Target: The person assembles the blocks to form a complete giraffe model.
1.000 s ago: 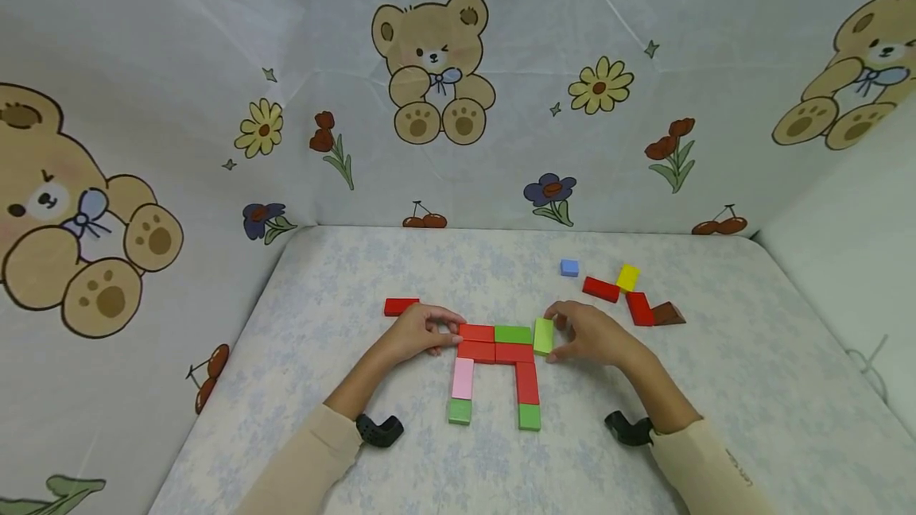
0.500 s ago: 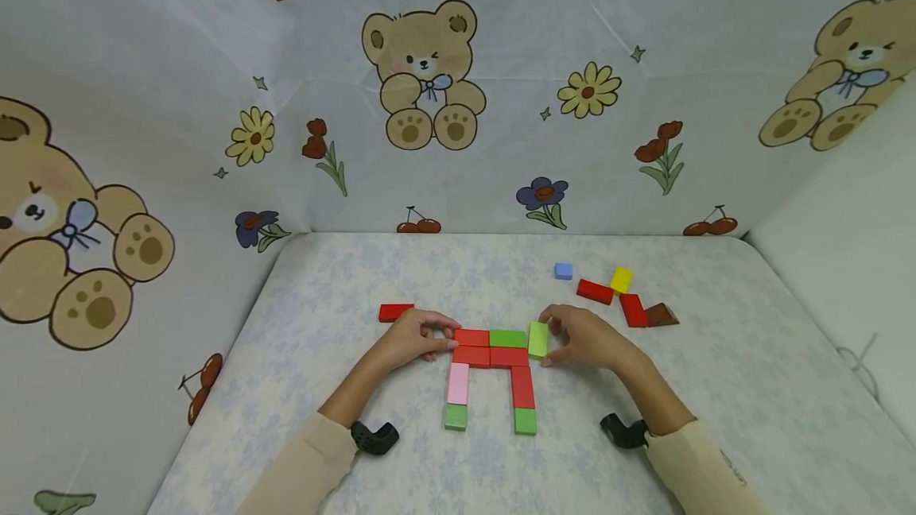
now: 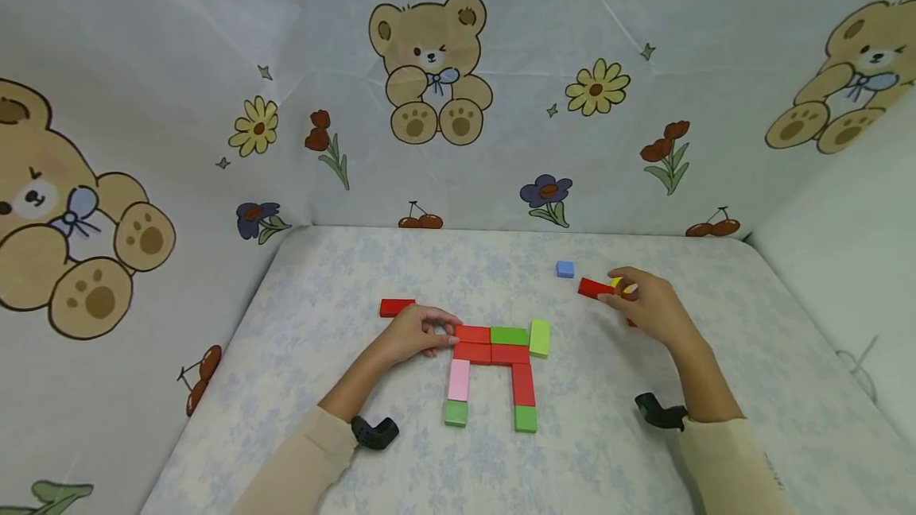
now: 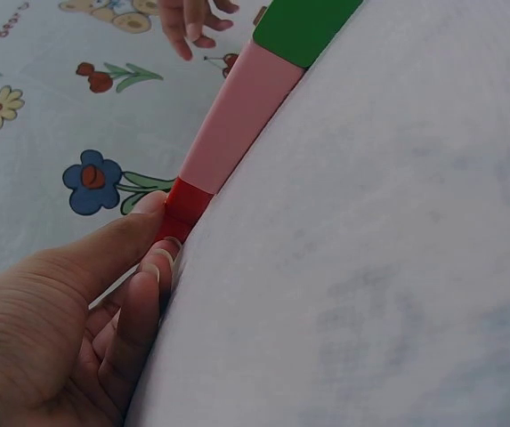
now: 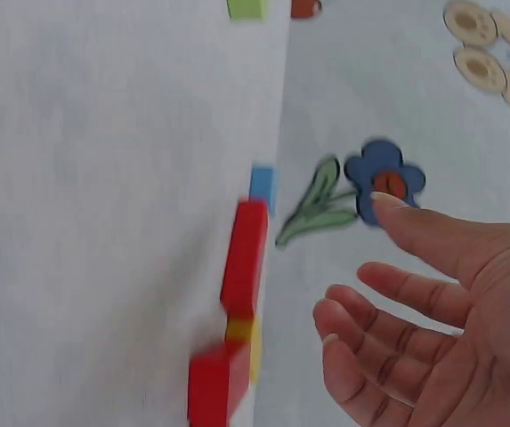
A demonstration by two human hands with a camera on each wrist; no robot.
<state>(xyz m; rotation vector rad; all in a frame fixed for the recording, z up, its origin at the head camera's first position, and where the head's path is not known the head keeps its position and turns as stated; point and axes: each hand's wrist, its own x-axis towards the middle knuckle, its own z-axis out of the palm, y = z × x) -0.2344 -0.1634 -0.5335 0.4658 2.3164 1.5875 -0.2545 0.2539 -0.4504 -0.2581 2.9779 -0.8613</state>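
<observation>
In the head view my left hand (image 3: 418, 332) holds the left end of a red block (image 3: 473, 334) between thumb and fingertips. This block belongs to a flat shape of red, green and pink blocks; a second red block (image 3: 472, 353) lies against its near side and a green block (image 3: 509, 336) at its right end. A light green block (image 3: 540, 338) stands crosswise at the shape's right end. My right hand (image 3: 647, 304) hovers over the loose blocks at back right, nearest a yellow block (image 3: 615, 282) and a red block (image 3: 594, 288). In the right wrist view its fingers hold nothing.
A blue block (image 3: 565, 269) lies behind the loose red one. Another red block (image 3: 396, 307) sits partly behind my left hand. The shape's pink leg (image 3: 459, 380) and red leg (image 3: 523, 385) end in green blocks. A patterned cloth backdrop (image 3: 515, 102) borders the table.
My right hand has let go of the light green block and moved right and back over the loose blocks, covering the brown one. My left hand stays at the red block.
</observation>
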